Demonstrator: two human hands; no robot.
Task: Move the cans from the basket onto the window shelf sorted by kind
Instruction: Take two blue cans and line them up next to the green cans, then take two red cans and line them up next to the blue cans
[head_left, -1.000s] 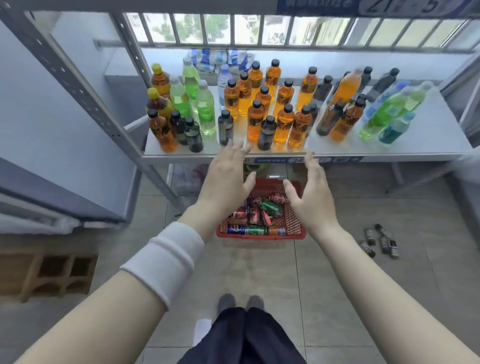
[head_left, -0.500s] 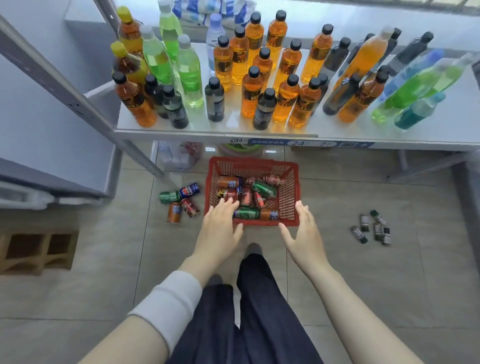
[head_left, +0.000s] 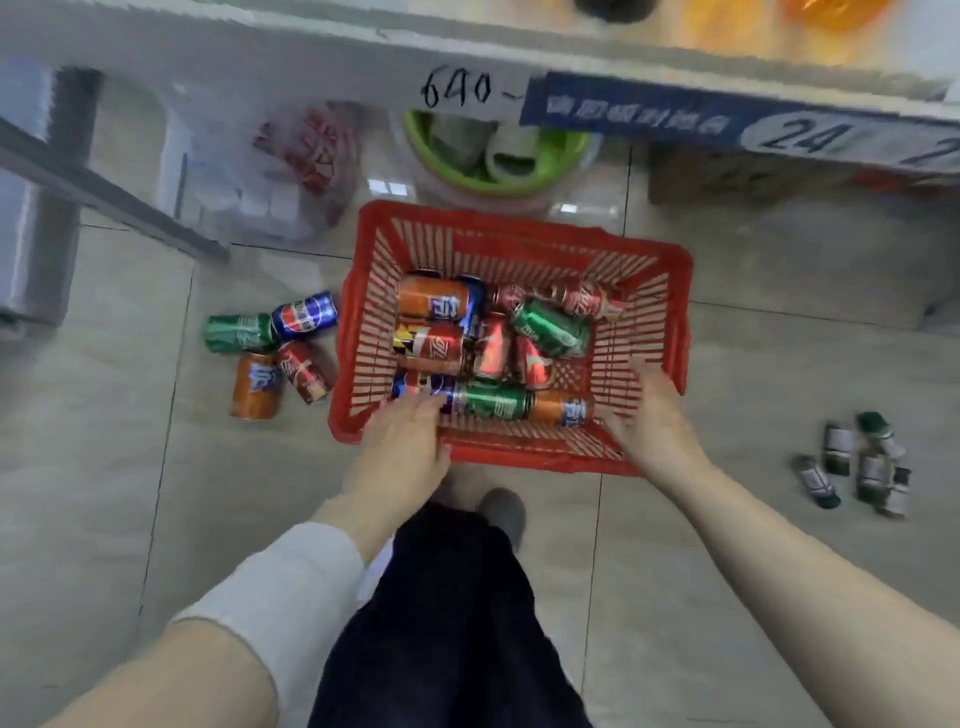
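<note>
While both hands hover at the near end of the red basket (head_left: 519, 223), we log the load: a loose heap of drink cans (head_left: 498, 338) lying on their sides on its floor, with orange, red, green and blue kinds mixed. The basket stands on the tiles below the front edge of the window shelf (head_left: 311, 47). Four more cans (head_left: 270, 353) lie on the tiles just left of it.

Hands: our left hand (head_left: 400, 441) is over the near-left rim, fingers fairly straight, tips at a blue can (head_left: 441, 395). The blur hides whether they touch it. Our right hand (head_left: 649, 415) is inside the near-right corner with fingers spread and holds nothing. The hands are apart, and neither is closed on anything.

Handling, as judgement: we cannot tell full from empty, so we expect some weight. The walls are thin metal, rigid enough if sealed but easy to dent. They look smooth and glossy and will roll, since each lies on its side. We would wrap the fingers round the mid-body, thumb opposite, not pinch the ends. The near-row green can (head_left: 493, 405) and orange can (head_left: 563, 410) lie uncovered and look easiest to take first.
</note>
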